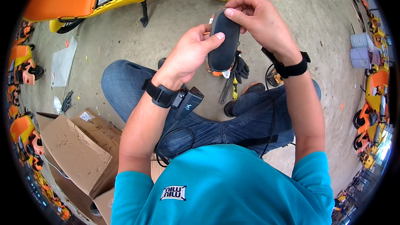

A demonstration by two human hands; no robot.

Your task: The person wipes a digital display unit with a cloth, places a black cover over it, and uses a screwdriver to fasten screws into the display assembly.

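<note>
One black oval panel (224, 52) is pointing away from the person above the floor (125, 41), its long axis leaning slightly right. The left hand (185, 52) and right hand (266, 23) are pinching it between fingers. One wrench (226, 91) and one screwdriver (235, 90) are lying below; the panel's underside is facing out of view.

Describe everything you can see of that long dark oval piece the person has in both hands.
The oval piece is long and rounded at both ends, with a smooth, dark grey to black face that looks like matt plastic or rubber. A thin, duller rim with small bumps edges it. It is held roughly lengthwise away from the person, above the concrete floor. The left hand grips its left side, thumb on the face; the right hand touches its upper end. Its underside is hidden.
</note>
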